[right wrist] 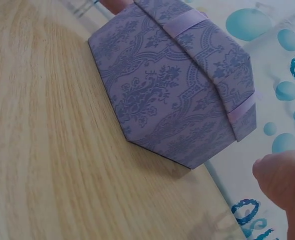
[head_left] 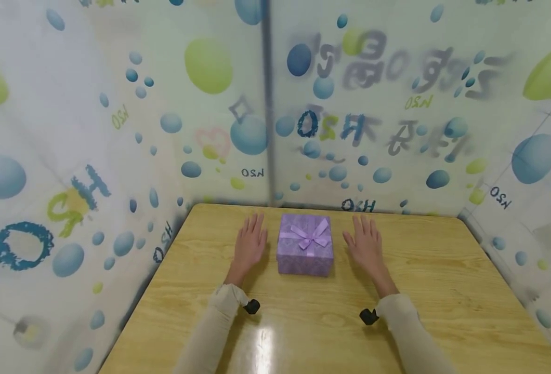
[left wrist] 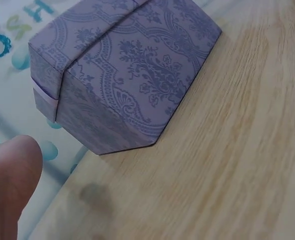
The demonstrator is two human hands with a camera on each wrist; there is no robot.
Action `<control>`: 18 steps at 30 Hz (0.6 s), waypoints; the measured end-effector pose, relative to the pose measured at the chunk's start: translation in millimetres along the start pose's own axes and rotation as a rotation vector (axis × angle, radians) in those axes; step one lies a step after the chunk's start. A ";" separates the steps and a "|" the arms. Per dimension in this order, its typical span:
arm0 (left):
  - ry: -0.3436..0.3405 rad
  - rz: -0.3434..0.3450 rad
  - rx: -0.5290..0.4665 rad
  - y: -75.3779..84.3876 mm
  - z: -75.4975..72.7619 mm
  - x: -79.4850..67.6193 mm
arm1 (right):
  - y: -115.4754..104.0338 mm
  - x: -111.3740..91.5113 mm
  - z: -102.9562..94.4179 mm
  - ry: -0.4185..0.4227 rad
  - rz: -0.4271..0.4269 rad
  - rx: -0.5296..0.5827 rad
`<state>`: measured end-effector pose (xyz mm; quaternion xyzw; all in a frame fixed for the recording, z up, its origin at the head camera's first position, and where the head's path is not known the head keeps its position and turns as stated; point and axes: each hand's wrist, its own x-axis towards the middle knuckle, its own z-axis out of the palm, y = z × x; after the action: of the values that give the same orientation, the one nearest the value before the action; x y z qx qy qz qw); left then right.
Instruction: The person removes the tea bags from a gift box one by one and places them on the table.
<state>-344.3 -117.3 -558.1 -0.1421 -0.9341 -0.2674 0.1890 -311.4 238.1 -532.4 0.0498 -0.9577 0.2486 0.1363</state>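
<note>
A purple patterned gift box [head_left: 305, 259] stands with its lid on, toward the back of the wooden table. Lilac ribbon crosses the lid and ends in a bow [head_left: 311, 238]. To the box's left, my left hand [head_left: 250, 244] lies palm down with straight fingers, apart from it. On the other side, my right hand [head_left: 366, 246] lies likewise, also not touching the box. Each wrist view shows the box's patterned side, with a thumb [left wrist: 10, 175] in the left one and a thumb [right wrist: 282, 175] in the right one. The box's inside is hidden.
The wooden table [head_left: 303, 322] meets printed fabric walls [head_left: 219, 124] with blue and green dots at the back and sides. A dark vertical seam [head_left: 269, 104] runs down behind the box. Small black devices [head_left: 252, 306] sit at both cuffs.
</note>
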 end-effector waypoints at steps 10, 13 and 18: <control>0.071 -0.018 -0.320 10.9 21.0 -8.4 | -8.1 -5.3 15.3 0.093 0.003 0.114; 0.035 -0.145 -0.527 16.1 25.3 -10.3 | -17.1 -10.0 23.4 0.135 -0.033 0.206; 0.018 -0.300 -0.846 31.1 30.0 -10.6 | -27.5 -20.2 35.1 0.075 0.053 0.478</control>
<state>-331.8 -77.0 -572.3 -0.0676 -0.7511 -0.6516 0.0816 -295.9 197.5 -554.9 0.0460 -0.8668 0.4735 0.1495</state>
